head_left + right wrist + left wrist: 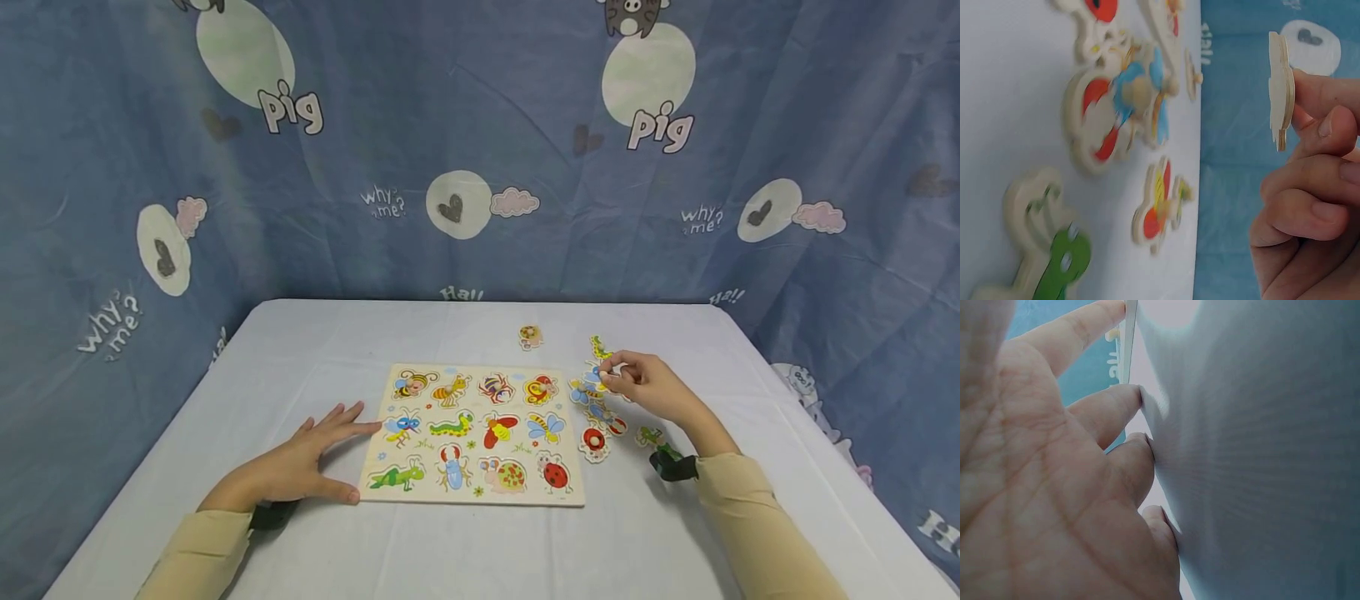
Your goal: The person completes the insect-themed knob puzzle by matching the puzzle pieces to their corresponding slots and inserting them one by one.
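Observation:
A wooden puzzle board printed with insects and other small creatures lies flat on the white table. My left hand rests spread at its left side, thumb and a fingertip touching the edge; in the left wrist view the fingers look fairly straight, with tips against the tabletop. Over the loose pieces right of the board, my right hand pinches a thin wooden puzzle piece between thumb and finger. The right wrist view catches this piece nearly edge-on, bare back outward, so its picture is hidden. The piece is lifted off the table.
Below the right hand, several knobbed pieces overlap in a pile, including a stag beetle. Near it lie a ladybug piece and a green grasshopper. A snail piece sits behind the board. A blue printed curtain hangs behind the table.

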{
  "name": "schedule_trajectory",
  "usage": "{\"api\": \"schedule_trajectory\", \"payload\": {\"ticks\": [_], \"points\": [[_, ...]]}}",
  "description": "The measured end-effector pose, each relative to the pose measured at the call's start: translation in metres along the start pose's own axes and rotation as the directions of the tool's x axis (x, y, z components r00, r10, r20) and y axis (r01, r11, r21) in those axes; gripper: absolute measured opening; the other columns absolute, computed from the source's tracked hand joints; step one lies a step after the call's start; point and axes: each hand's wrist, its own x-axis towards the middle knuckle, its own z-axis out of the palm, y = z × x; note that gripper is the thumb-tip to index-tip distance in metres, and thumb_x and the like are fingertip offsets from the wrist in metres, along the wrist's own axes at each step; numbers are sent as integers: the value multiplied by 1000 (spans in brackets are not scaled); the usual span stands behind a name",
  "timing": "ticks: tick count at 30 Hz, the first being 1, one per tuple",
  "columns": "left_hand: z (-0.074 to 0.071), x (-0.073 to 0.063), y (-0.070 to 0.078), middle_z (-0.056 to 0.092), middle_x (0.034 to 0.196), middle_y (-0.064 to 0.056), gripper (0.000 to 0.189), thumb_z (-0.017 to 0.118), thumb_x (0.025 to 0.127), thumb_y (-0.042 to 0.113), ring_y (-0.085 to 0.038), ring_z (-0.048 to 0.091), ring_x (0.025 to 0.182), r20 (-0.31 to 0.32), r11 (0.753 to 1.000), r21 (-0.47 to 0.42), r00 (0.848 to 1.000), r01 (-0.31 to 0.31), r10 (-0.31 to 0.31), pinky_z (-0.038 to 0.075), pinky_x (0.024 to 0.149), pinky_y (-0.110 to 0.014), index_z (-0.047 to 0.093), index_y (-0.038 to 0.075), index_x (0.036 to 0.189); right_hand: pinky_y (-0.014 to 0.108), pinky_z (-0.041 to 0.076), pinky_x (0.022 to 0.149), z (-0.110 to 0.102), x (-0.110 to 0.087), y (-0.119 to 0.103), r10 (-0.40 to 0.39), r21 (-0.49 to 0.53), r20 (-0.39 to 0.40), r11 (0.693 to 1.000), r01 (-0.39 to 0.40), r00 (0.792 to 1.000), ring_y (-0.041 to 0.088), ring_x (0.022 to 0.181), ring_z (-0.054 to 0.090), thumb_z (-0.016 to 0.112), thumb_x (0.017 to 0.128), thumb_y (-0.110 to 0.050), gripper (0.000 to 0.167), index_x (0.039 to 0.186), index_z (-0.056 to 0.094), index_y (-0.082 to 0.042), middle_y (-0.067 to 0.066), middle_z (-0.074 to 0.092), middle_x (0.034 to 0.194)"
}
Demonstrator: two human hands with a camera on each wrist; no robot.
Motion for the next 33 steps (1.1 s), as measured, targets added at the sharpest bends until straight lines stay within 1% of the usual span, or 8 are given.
{"api": "schedule_trajectory", "payload": {"ticks": [2,6,12,15,19,24,27,33], "points": [[0,-1,0,20,178,-25,100,99,70,44,-57,4,164,1,1000,-6,1000,4,-4,-5,121,-85,55,27,158,27,33,53,2,3,-5,-15,12,10,1000,15,1000,8,54,35,69,106,-21,23,119,71,-2,-5,38,61],[0,-1,-1,20,178,-25,100,99,70,44,-57,4,164,-2,1000,-7,1000,0,0,-5,121,-85,55,28,158,26,29,50,6,10,-13,-20,16,24,1000,20,1000,7,52,30,68,106,-24,24,120,72,-4,-4,38,62],[0,-1,-2,21,178,-25,99,98,71,45,-57,5,164,-8,1000,5,1000,-8,8,-3,121,-86,55,29,158,26,32,54,13,20,-23,-42,32,45,999,40,998,5,51,27,68,106,-20,22,120,71,-3,-4,36,61],[0,-1,-2,21,178,-25,99,98,71,46,-57,5,164,-8,1000,7,1000,-10,10,-3,121,-86,55,29,158,26,33,55,17,24,-26,-57,38,50,998,55,997,5,52,28,68,106,-18,22,120,71,-2,-4,35,61],[-1,-1,-2,21,178,-25,99,98,71,46,-57,5,164,-8,1000,7,1000,-11,11,-4,121,-86,55,29,158,27,35,54,22,28,-29,-71,36,58,997,69,996,6,52,29,69,106,-19,23,121,71,-2,-5,36,61],[0,-1,-1,20,177,-27,99,98,72,45,-58,4,163,0,1000,-5,1000,-15,15,-5,121,-86,54,27,158,26,34,53,30,33,-31,-68,36,78,997,65,995,6,51,30,69,106,-20,22,120,72,-4,-4,38,60],[0,-1,-1,21,177,-26,99,98,71,45,-58,5,164,-1,1000,-4,1000,-12,12,-4,121,-86,55,28,158,25,33,52,35,36,-35,-76,36,84,997,73,994,6,50,30,70,106,-19,20,118,73,-5,-5,38,60],[1,-1,-2,21,178,-26,99,99,70,45,-58,5,164,-5,1000,3,1000,-8,8,-4,122,-85,55,28,158,25,33,54,45,41,-49,-93,38,101,995,90,991,10,52,31,70,105,-18,17,116,74,-6,-5,39,60]]}}
